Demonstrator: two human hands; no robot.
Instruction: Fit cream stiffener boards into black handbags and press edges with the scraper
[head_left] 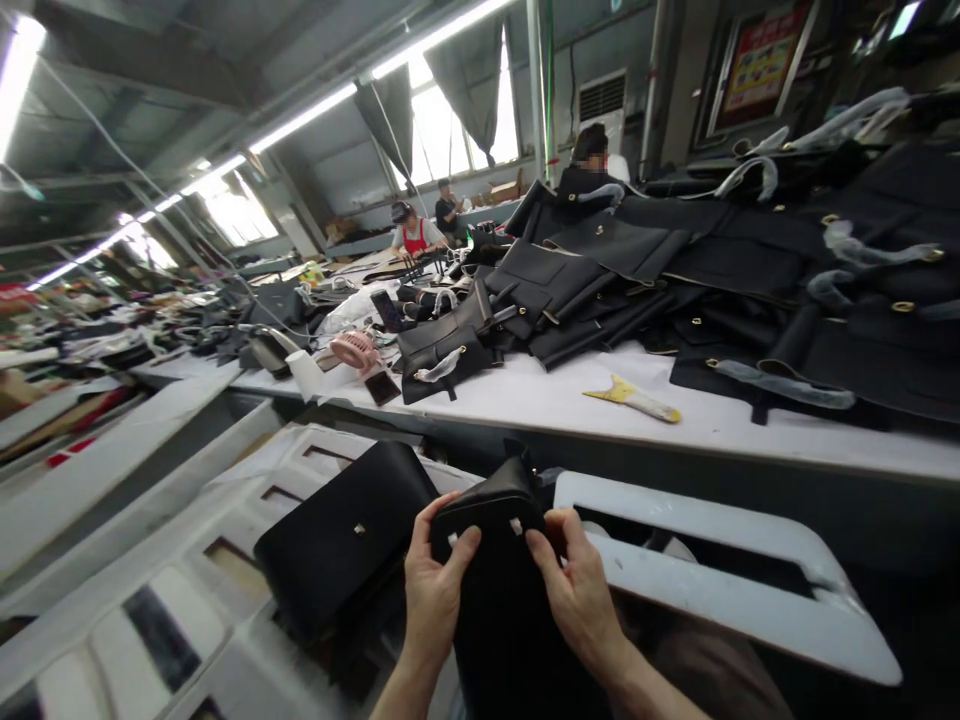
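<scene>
Clamping boxy black leather-like bag, lower centre, by edges with left hand and right hand, beside pale-blue slotted board

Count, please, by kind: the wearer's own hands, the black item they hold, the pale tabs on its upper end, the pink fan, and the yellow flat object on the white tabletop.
Hands: 2 (left hand, right hand)
Held black item: 1
Pale tabs: 2
Pink fan: 1
Yellow flat object: 1
Total: 7
</scene>
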